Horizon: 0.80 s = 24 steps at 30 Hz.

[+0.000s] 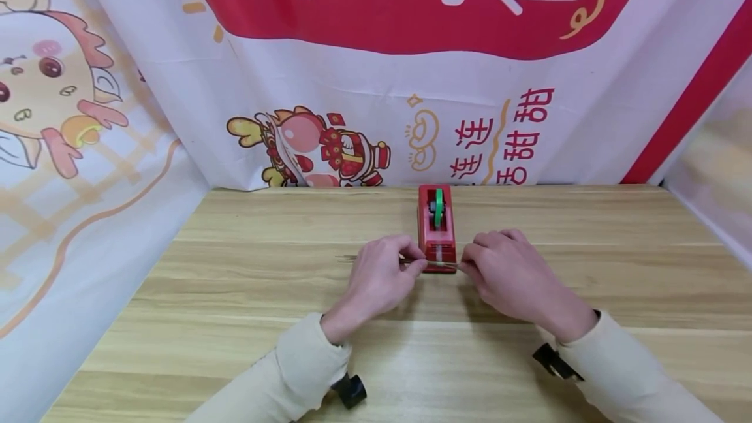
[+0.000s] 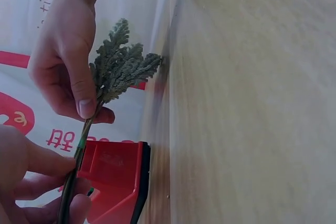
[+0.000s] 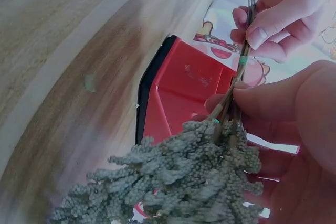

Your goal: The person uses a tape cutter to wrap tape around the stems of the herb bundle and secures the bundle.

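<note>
My left hand [image 1: 384, 273] pinches the stem end of a bunch of dried flowers [image 3: 178, 177], just in front of a red tape dispenser [image 1: 437, 237]. On the other side, my right hand [image 1: 517, 276] pinches the stems close to the grey-green flower heads. A band of green tape [image 3: 243, 60] goes round the stems between the two hands. In the head view my right hand hides the flower heads, while thin stem tips [image 1: 346, 258] stick out left of my left hand. The dispenser holds a green tape roll [image 1: 438, 207].
The wood-grain table [image 1: 264, 227] spreads out around the hands. Behind it hangs a white and red printed cloth [image 1: 364, 77], close to the dispenser's back. Another printed cloth [image 1: 53, 168] hangs on the left. A small pale green patch [image 3: 90, 82] shows on the tabletop.
</note>
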Each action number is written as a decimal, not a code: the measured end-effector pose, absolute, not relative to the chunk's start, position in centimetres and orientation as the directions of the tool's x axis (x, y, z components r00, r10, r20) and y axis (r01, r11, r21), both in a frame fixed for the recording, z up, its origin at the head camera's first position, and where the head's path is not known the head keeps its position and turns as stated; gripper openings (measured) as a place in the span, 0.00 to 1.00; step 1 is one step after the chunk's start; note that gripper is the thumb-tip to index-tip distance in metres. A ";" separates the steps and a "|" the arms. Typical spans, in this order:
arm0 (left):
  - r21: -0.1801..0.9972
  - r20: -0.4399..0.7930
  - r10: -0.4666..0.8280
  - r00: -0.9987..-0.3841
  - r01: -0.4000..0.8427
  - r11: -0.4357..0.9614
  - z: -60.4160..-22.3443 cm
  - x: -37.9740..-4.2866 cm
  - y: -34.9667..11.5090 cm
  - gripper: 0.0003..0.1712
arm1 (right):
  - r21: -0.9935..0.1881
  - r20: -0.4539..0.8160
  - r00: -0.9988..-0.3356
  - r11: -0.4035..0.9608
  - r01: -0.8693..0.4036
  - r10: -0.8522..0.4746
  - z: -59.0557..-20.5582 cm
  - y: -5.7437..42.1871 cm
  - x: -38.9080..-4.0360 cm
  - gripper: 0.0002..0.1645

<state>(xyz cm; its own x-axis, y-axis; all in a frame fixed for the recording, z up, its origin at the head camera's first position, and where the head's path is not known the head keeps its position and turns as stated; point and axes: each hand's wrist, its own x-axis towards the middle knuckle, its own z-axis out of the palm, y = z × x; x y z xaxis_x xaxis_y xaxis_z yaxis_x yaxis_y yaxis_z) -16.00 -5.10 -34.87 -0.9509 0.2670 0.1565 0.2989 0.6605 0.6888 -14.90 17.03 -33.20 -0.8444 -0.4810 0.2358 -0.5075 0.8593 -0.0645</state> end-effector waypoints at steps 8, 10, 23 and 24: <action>0.644 0.107 0.332 -0.937 0.320 0.695 -35.0 -16.4 -5.2 0.12 | -0.082 0.230 -0.854 0.865 -0.495 -0.467 -33.2 17.0 -15.2 0.10; 0.643 0.109 0.325 -0.939 0.316 0.698 -35.0 -16.5 -5.1 0.12 | -0.083 0.238 -0.853 0.865 -0.495 -0.465 -33.2 17.0 -15.2 0.11; 0.657 0.132 0.250 -0.959 0.274 0.703 -35.0 -16.5 -4.6 0.05 | -0.089 0.270 -0.849 0.866 -0.492 -0.455 -33.6 16.9 -15.0 0.04; 0.661 0.131 0.240 -0.962 0.265 0.702 -35.0 -16.5 -4.5 0.04 | -0.089 0.271 -0.849 0.866 -0.491 -0.454 -33.5 16.8 -15.0 0.03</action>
